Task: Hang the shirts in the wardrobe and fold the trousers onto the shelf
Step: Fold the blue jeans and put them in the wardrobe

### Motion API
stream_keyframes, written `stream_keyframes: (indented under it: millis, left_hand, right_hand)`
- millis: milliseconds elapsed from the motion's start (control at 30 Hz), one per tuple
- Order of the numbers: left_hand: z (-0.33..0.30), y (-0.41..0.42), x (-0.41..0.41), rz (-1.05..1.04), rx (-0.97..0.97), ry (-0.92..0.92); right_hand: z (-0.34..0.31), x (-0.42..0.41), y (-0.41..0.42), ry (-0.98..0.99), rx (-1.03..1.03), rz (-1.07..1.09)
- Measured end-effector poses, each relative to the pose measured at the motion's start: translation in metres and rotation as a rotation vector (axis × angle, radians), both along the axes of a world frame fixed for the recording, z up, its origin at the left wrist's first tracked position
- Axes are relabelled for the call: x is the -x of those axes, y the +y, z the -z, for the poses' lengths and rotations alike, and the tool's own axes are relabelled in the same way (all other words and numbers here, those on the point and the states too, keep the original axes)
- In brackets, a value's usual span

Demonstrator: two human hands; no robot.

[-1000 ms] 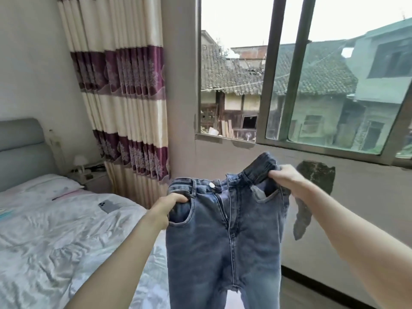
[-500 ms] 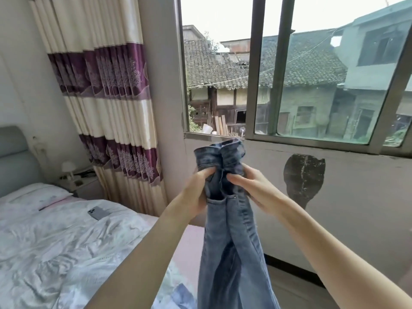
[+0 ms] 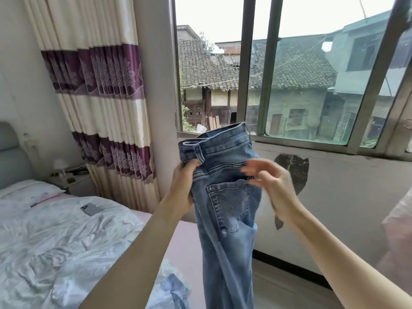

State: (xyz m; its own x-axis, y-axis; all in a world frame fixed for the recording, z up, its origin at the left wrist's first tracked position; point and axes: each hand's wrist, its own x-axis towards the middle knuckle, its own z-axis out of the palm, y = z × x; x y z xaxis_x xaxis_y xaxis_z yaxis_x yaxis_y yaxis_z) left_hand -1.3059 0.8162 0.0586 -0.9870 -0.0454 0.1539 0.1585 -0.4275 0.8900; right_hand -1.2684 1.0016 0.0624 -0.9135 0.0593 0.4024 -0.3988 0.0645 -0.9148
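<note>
Here, jeans [image 3: 225, 210]: folded lengthwise, held up before the window [image 3: 289, 85], legs hanging down beside the bed [image 3: 55, 241].
Left hand [image 3: 184, 186]: grips the waistband edge.
Right hand [image 3: 272, 186]: blurred, fingers loosely spread at the jeans, holding nothing I can see.

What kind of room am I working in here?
Most likely a home bedroom: a bed with a rumpled quilt, a striped curtain beside a window, and a small nightstand by the headboard.
</note>
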Motion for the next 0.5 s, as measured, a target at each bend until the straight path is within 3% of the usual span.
stream_keyframes:
  millis: [33, 100, 267, 400, 500]
  left_hand:
    - [-0.004, 0.000, -0.009, 0.003, 0.018, 0.000]
    - [-0.015, -0.003, -0.023, 0.035, 0.055, 0.041]
    - [-0.053, -0.024, -0.089, 0.069, 0.140, 0.148]
    - [-0.064, -0.048, -0.156, -0.057, 0.190, 0.213]
    - [-0.061, -0.069, -0.220, -0.197, 0.217, 0.218]
  right_hand:
    - [-0.001, -0.003, 0.009, 0.060, -0.089, 0.136]
    - [-0.010, -0.006, 0.018, 0.041, -0.180, 0.147]
    - [-0.054, -0.036, 0.014, -0.111, 0.053, -0.400]
    - [-0.078, -0.082, -0.006, -0.106, -0.092, -0.709]
    - [-0.086, -0.127, -0.040, -0.010, -0.163, -0.786]
